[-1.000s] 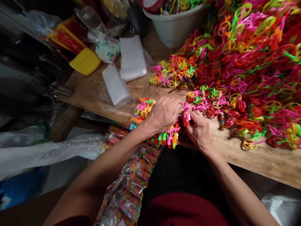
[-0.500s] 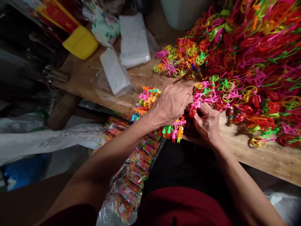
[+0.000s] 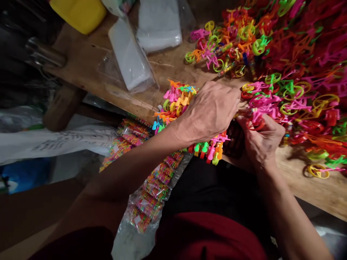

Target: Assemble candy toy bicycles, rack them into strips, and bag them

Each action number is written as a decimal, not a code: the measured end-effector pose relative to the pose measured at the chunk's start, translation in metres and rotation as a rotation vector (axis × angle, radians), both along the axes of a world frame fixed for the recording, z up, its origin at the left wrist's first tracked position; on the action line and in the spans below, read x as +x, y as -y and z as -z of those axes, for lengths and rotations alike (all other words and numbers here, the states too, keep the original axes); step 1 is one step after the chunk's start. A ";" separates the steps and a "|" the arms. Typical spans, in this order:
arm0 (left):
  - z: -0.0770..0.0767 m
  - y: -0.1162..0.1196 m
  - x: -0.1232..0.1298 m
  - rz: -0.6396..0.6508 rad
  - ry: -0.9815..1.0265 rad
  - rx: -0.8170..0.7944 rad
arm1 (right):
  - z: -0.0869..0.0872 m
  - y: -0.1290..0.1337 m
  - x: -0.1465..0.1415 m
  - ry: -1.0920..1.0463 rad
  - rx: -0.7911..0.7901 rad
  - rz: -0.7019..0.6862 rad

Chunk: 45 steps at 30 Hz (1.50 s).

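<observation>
My left hand (image 3: pixel 213 110) is closed, knuckles up, over rows of small colourful plastic toys (image 3: pixel 177 97); what its fingertips hold is hidden. Just to the right, my right hand (image 3: pixel 262 139) pinches a red toy piece (image 3: pixel 256 124) between thumb and fingers. A dark slotted rack (image 3: pixel 234 139) shows between the hands, with toys standing in a row at its left. Beyond my right hand lies a large heap of pink, green, yellow and red toys (image 3: pixel 300 94).
A smaller toy cluster (image 3: pixel 227 50) sits at the back of the wooden table (image 3: pixel 89 77). White packets (image 3: pixel 131 54) lie at the back left, near a yellow container (image 3: pixel 81 14). Clear plastic strips of packed toys (image 3: pixel 151 195) hang below the table edge.
The view has shifted, so the table items appear lower or higher and further apart. The red piece in my right hand is now lower against the fingers, close to the rack.
</observation>
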<state>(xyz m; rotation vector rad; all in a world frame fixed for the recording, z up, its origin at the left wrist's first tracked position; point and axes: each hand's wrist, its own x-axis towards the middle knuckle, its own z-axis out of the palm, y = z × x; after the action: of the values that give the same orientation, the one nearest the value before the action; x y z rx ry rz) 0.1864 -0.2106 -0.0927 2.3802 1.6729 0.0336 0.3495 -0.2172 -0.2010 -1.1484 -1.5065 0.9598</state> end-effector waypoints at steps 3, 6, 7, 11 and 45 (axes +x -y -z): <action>0.000 -0.001 0.000 0.002 -0.022 -0.010 | 0.003 0.002 -0.001 0.156 0.078 -0.039; 0.001 -0.001 0.000 0.001 -0.039 -0.031 | 0.001 0.003 0.001 0.233 0.110 -0.045; 0.001 -0.002 0.000 0.002 -0.041 -0.033 | 0.000 0.003 0.001 0.235 0.118 -0.032; 0.001 -0.002 0.000 -0.006 -0.037 -0.023 | -0.005 0.003 0.002 0.285 0.168 -0.044; 0.009 -0.005 -0.003 0.160 0.120 0.087 | -0.026 0.039 0.067 0.728 0.208 0.265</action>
<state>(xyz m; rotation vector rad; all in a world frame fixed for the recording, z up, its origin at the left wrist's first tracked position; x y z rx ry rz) 0.1834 -0.2055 -0.1017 2.5135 1.4514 0.2212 0.4164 -0.2567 -0.1749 -1.5843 -1.8909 0.1849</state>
